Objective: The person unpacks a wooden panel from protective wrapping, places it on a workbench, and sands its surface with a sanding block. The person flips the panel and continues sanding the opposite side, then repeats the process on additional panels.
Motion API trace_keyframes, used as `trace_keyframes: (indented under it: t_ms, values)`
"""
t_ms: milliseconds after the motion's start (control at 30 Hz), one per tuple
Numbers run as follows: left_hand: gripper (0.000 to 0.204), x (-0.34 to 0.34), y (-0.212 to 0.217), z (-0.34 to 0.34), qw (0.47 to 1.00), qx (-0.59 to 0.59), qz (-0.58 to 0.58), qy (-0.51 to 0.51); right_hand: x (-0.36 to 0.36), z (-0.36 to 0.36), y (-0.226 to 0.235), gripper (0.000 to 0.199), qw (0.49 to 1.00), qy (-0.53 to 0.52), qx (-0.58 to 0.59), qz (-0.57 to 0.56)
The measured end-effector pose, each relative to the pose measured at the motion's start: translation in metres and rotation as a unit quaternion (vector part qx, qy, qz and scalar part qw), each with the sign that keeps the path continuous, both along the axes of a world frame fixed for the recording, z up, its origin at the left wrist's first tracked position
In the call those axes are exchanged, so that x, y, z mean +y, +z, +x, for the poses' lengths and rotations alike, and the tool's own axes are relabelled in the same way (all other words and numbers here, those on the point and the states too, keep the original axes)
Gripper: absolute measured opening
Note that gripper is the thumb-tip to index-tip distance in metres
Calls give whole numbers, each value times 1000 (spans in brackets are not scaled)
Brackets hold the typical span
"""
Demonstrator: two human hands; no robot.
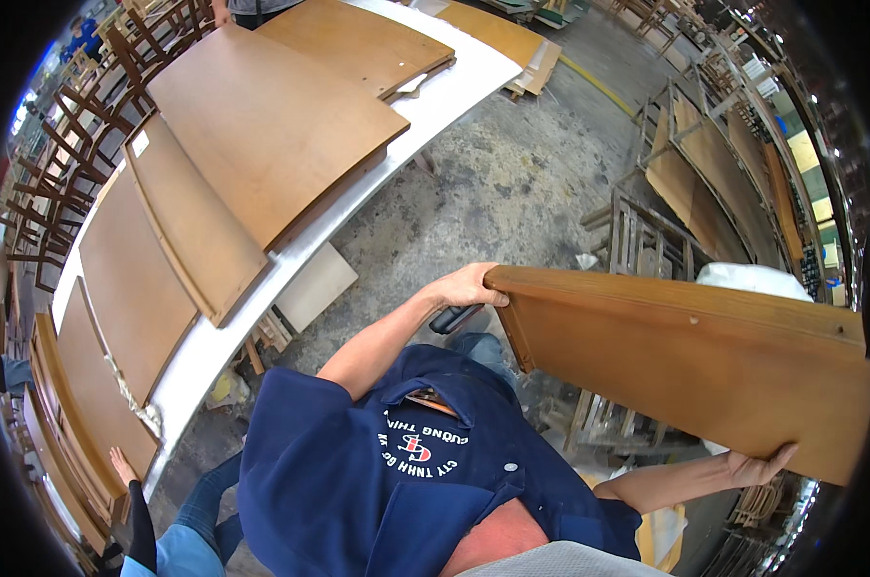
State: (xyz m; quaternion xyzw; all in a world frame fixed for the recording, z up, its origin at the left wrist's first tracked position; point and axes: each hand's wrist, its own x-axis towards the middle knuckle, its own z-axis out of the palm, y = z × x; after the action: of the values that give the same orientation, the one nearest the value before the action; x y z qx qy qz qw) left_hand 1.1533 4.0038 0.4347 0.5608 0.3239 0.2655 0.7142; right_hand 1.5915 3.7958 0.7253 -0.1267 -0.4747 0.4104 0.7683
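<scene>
A brown wooden panel (666, 356) with a raised edge strip is held up at my right side, tilted and off the floor. My left hand (466, 286) grips its near-left upper corner, fingers curled over the end. Along the lower edge, further right, my right hand (760, 467) is closed on the board with the palm underneath. Part of the panel's right end runs into the dark rim of the picture. To my left, several similar brown panels (272, 115) lie flat on a long white-topped table (348, 216).
At the lower left another person's hand (123, 466) rests on a panel; a second person (248, 8) stands at the table's far end. Wooden chair frames (89, 144) line the left. Racks with boards (714, 173) and a wooden frame (646, 236) stand right, on the concrete floor (493, 173).
</scene>
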Motion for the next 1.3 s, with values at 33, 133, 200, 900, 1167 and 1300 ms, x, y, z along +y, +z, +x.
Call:
trace_keyframes:
  t_ms: [33,133,200,900,1167,1300]
  values:
    - [44,31,-7,8,1000,-5,1,12,40,10,-2,37,1000,16,5,2]
    - [45,123,-28,35,997,-27,22,72,182,48,-5,39,998,54,-28,-1]
    - [44,181,-40,57,995,-25,-7,99,285,76,-3,40,997,70,-43,-15]
    - [39,530,-64,86,767,-33,-296,568,1233,-257,-158,32,842,414,-224,-264]
    - [34,605,-69,120,540,-75,-350,762,1321,-459,-328,39,688,571,-267,-359]
    - [32,650,-65,145,405,-68,-412,814,1324,-534,-405,39,589,654,-263,-396]
